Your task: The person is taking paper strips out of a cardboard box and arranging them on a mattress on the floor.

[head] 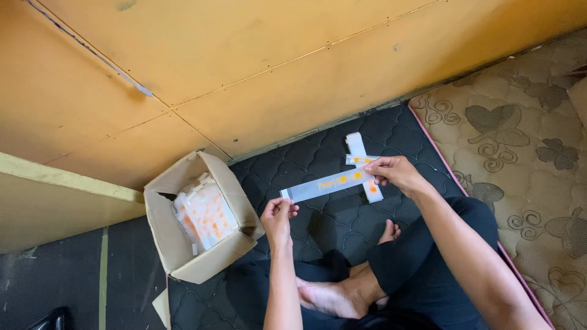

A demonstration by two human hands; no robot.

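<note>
I hold a long, narrow clear plastic strip (327, 184) with orange marks stretched between both hands. My left hand (278, 217) pinches its lower left end and my right hand (394, 172) pinches its upper right end. Under my right hand, a few similar white strips (361, 157) lie crossed on the dark quilted mat (318, 153). To the left, an open cardboard box (183, 244) holds a pile of the same clear strips with orange marks (203, 215).
Yellow plywood wall panels (244, 67) rise behind the mat. A beige mattress with heart patterns (526, 140) lies to the right. My crossed legs in dark trousers and bare feet (342, 290) rest on the mat below my hands.
</note>
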